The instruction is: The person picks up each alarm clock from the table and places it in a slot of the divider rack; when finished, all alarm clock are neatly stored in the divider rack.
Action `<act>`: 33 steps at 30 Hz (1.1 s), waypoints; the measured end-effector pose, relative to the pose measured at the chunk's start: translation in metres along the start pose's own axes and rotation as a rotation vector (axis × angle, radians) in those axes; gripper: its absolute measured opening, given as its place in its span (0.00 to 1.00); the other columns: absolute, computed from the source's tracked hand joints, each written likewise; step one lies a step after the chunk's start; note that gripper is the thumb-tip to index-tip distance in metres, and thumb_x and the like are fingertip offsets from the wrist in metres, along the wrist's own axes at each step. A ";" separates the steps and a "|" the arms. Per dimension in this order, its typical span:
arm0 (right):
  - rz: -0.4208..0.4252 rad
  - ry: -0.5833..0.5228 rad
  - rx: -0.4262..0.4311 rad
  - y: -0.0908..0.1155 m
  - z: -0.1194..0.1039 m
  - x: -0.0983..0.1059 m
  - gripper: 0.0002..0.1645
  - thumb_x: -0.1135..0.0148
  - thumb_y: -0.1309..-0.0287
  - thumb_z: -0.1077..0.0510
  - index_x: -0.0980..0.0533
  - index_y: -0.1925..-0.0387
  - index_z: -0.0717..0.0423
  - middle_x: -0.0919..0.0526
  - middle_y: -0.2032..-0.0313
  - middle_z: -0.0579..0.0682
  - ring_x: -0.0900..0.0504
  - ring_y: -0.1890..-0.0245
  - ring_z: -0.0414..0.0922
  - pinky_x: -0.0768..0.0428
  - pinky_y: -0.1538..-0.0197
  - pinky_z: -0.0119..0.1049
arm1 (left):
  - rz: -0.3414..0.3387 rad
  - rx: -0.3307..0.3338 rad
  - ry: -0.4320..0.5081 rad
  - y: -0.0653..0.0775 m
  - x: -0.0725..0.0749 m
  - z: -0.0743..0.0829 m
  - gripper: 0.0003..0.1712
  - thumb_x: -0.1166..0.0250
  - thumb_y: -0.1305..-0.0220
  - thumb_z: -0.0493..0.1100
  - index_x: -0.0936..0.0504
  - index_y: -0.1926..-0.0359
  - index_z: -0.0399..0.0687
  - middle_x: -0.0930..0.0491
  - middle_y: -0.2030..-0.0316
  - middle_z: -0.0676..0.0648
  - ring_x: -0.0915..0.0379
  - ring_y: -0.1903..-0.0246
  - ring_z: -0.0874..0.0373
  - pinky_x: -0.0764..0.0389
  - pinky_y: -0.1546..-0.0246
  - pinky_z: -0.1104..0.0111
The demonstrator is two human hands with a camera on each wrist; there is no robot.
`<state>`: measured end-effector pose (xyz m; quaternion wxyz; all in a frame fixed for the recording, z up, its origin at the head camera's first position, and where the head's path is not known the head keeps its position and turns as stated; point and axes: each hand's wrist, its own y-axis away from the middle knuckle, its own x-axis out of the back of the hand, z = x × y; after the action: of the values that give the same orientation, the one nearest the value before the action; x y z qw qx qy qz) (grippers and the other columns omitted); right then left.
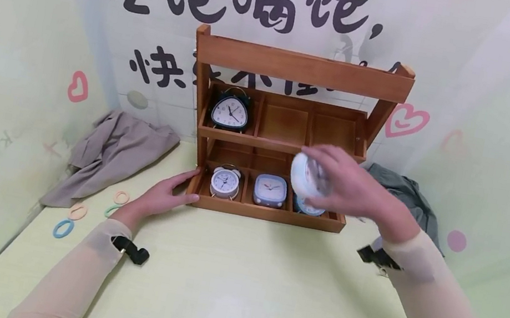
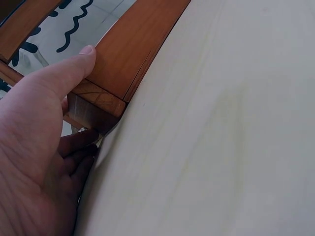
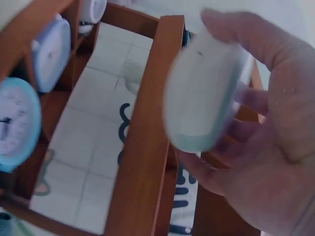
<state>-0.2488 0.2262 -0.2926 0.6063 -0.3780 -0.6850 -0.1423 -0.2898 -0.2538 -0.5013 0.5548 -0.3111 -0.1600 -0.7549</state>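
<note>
My right hand grips a white alarm clock in front of the wooden shelf, raised over the lower row's right end. In the right wrist view the alarm clock is blurred, with a pale blue-green edge; its dial cannot be read. My left hand holds the shelf's lower left corner, thumb on the front rail and fingers round the side. The lower row carries a white twin-bell clock, a lavender-blue square clock and a light-blue round clock, partly hidden by my right hand in the head view.
A black rounded-triangle clock stands in the upper left compartment. Crumpled grey-brown cloth lies left of the shelf, dark grey cloth to its right. Several coloured rings, including a blue ring, lie on the pale table near my left forearm.
</note>
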 end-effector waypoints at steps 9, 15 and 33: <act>0.180 0.142 -0.052 -0.095 0.010 0.014 0.64 0.11 0.48 0.44 0.34 0.15 0.54 0.31 0.23 0.62 0.33 0.27 0.61 0.33 0.23 0.67 | 0.007 0.000 0.002 0.000 -0.003 -0.001 0.51 0.26 0.26 0.66 0.39 0.11 0.69 0.41 0.13 0.49 0.49 0.14 0.40 0.47 0.16 0.39; 0.185 0.154 -0.104 -0.133 0.024 0.004 0.65 0.11 0.47 0.41 0.35 0.14 0.51 0.35 0.18 0.60 0.35 0.23 0.60 0.39 0.17 0.65 | 0.012 -0.006 -0.014 0.000 -0.002 -0.002 0.50 0.27 0.25 0.66 0.39 0.11 0.69 0.41 0.13 0.48 0.49 0.14 0.39 0.47 0.16 0.38; 0.125 0.156 -0.147 -0.142 0.027 -0.013 0.66 0.20 0.36 0.35 0.46 0.10 0.51 0.43 0.16 0.62 0.44 0.18 0.62 0.52 0.14 0.68 | 0.009 0.005 -0.021 0.001 -0.001 0.002 0.51 0.28 0.26 0.68 0.40 0.11 0.71 0.41 0.13 0.48 0.49 0.14 0.40 0.47 0.16 0.38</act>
<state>-0.3668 0.1439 -0.2736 0.6361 -0.4511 -0.5986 -0.1832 -0.2879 -0.2527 -0.5008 0.5570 -0.3185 -0.1663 -0.7488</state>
